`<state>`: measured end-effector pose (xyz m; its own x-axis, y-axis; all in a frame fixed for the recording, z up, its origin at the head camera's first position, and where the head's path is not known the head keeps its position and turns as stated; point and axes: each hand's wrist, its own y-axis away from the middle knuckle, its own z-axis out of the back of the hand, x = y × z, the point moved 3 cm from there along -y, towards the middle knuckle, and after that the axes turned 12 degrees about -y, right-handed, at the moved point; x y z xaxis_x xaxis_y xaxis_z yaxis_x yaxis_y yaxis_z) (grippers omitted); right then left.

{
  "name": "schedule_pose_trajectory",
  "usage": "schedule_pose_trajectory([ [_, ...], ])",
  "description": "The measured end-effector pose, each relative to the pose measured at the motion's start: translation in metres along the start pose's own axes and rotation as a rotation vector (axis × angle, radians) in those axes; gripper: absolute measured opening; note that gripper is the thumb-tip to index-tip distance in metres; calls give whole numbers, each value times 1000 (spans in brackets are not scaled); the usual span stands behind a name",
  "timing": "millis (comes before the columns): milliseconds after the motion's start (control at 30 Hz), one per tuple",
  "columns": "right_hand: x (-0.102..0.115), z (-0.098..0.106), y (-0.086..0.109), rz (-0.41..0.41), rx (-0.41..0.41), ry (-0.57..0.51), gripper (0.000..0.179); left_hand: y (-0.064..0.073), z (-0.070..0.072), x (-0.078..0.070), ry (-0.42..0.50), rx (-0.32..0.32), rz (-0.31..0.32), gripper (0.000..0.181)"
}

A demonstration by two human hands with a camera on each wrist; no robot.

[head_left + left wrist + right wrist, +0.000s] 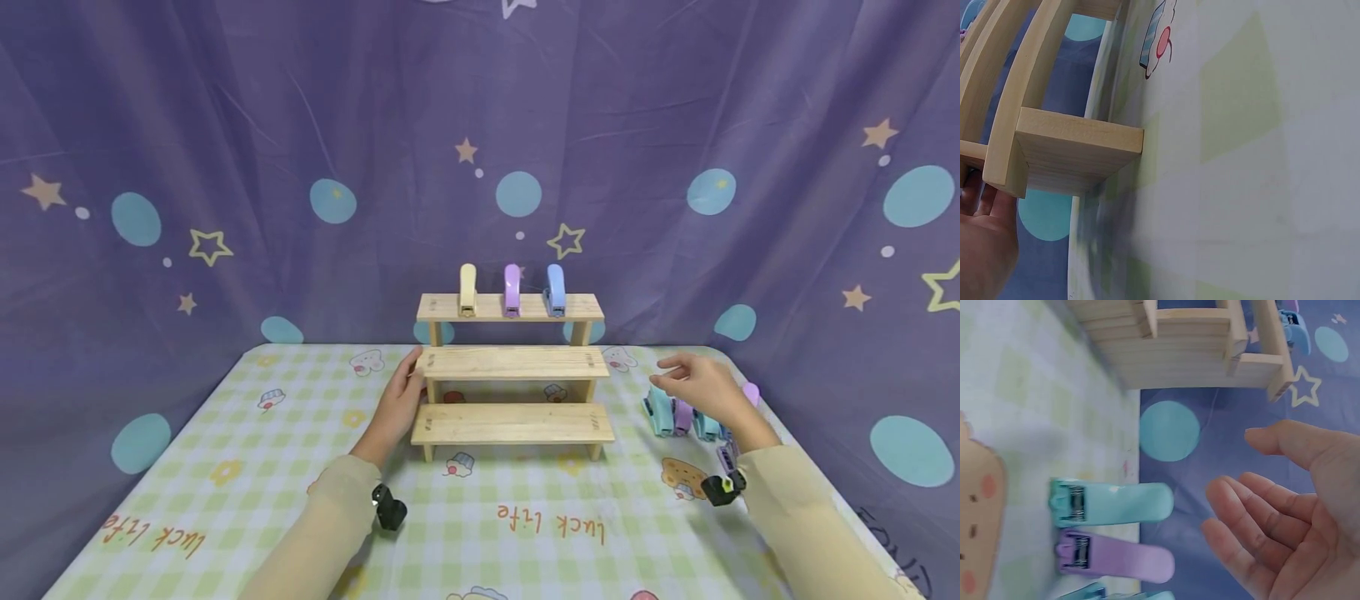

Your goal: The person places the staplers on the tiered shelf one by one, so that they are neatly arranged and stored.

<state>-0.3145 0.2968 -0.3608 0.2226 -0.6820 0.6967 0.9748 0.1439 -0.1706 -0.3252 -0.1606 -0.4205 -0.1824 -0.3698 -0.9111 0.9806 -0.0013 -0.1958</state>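
A three-tier wooden shelf (513, 424) stands on the table. My left hand (396, 407) holds the left end of its middle board; in the left wrist view the fingers (1002, 209) reach behind the wood. On the top tier stand a yellow stapler (467, 287), a purple stapler (512, 287) and a blue stapler (555, 287). To the right of the shelf, my right hand (708, 388) hovers over a group of staplers, fingers loosely bent and holding nothing. Nearest to it are a teal stapler (1119, 503) and another purple stapler (1122, 557); the hand partly hides others.
A checked cloth (270, 492) with printed pictures covers the table. Behind the table hangs a purple curtain (420, 125) with stars and dots. More staplers, among them a light purple one (752, 393), lie near the table's right edge.
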Motion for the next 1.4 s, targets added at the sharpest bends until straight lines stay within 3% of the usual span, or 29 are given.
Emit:
schedule_pose_trajectory([
  [300,-25,-11,11,-86,4,6,54,-1,0,0,-7,1,4,50],
  [767,-47,-25,17,-100,0,-14,57,3,-1,-4,-6,1,8,50],
  [1000,-51,-36,17,-95,29,27,65,2,-1,-3,-6,8,5,50],
  [1400,-48,-41,17,-158,48,1,63,1,0,-1,-12,15,2,51],
])
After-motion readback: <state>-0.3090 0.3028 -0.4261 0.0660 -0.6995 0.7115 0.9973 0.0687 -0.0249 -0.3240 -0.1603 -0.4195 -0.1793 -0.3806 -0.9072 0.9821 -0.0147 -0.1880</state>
